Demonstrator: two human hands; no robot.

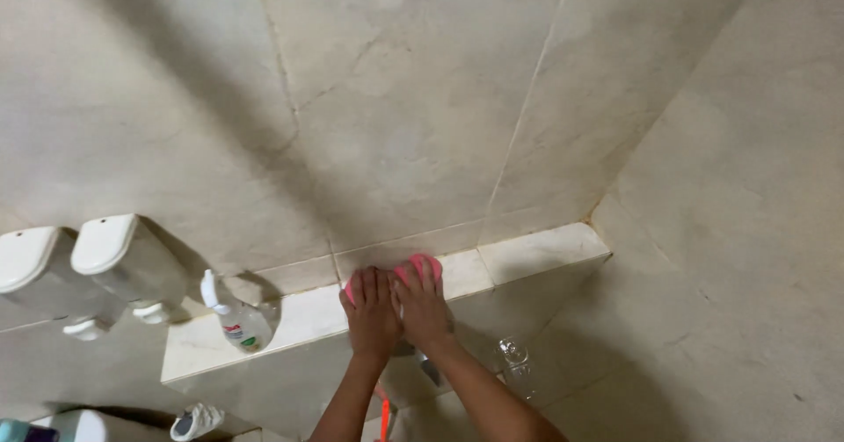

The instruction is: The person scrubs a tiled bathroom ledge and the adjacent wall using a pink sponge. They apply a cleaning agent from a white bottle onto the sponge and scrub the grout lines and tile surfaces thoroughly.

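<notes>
1. Head view looks down a tiled wall (413, 99) onto a narrow tiled ledge (536, 253) that runs along it into a corner.
2. Left hand (371, 312) lies flat, palm down, on a pink cloth (424, 266); fingers are straight and together, pointing at the wall.
3. Right hand (424, 306) lies flat just beside it, touching the left one, also pressing down on the pink cloth.
4. Grip of both hands: spread flat with no curl around anything; they press on the cloth rather than clasp it.
5. The cloth sits on top of the ledge, about midway along it, close to the wall joint; only its far edge shows past the fingertips.
6. Both forearms come up from the bottom edge of the view.
7. A clear bottle with a white pump top (236, 317) stands on the ledge, left of the hands and well apart from them.
8. Two white wall dispensers (119, 262) hang side by side at far left, above the ledge level.
9. A clear glassy object (514, 365) sits below the ledge on the right; too blurred to tell what it is.
10. A small white item (195, 421) shows at bottom left, unclear.
</notes>
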